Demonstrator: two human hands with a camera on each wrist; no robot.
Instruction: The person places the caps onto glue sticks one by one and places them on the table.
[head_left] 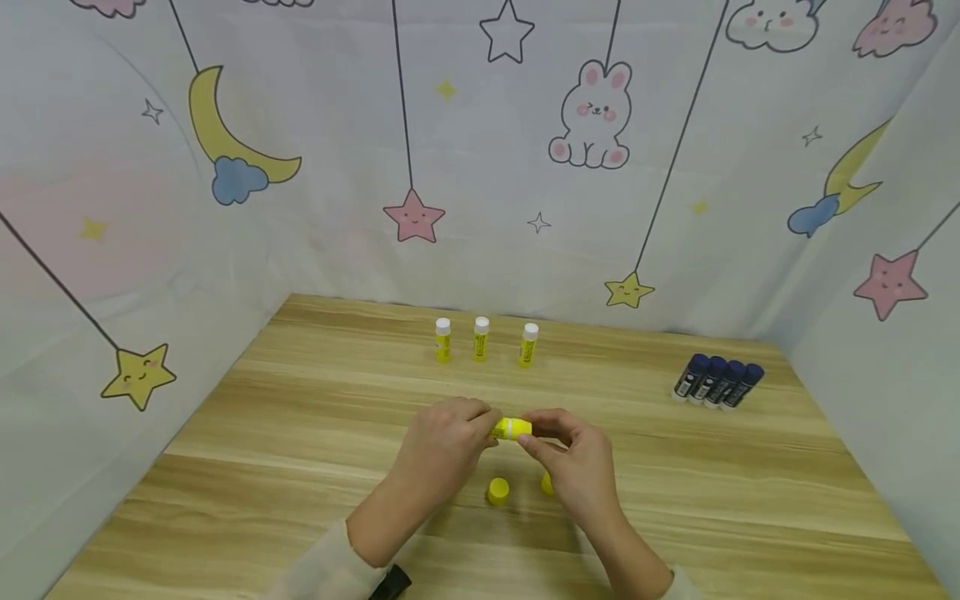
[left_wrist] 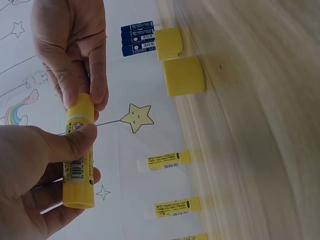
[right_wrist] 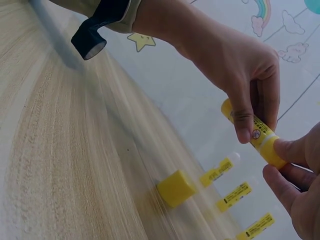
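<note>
A yellow glue stick (head_left: 512, 428) is held level between both hands above the middle of the table. My left hand (head_left: 450, 437) grips its printed body; in the left wrist view the thumb lies across the label of the glue stick (left_wrist: 77, 172). The yellow cap end (right_wrist: 273, 153), past a pale ring, is pinched between thumb and fingers of my right hand (head_left: 581, 462). Below the hands, one loose yellow cap (head_left: 498, 492) stands on the wood. Another yellow cap (head_left: 547, 483) is partly hidden behind the right hand.
Three upright yellow glue sticks with white tops (head_left: 482, 339) stand toward the back of the wooden table (head_left: 300, 400). Several navy-capped sticks (head_left: 717, 382) form a tight row at the right. A patterned white curtain (head_left: 337, 250) encloses the back and sides.
</note>
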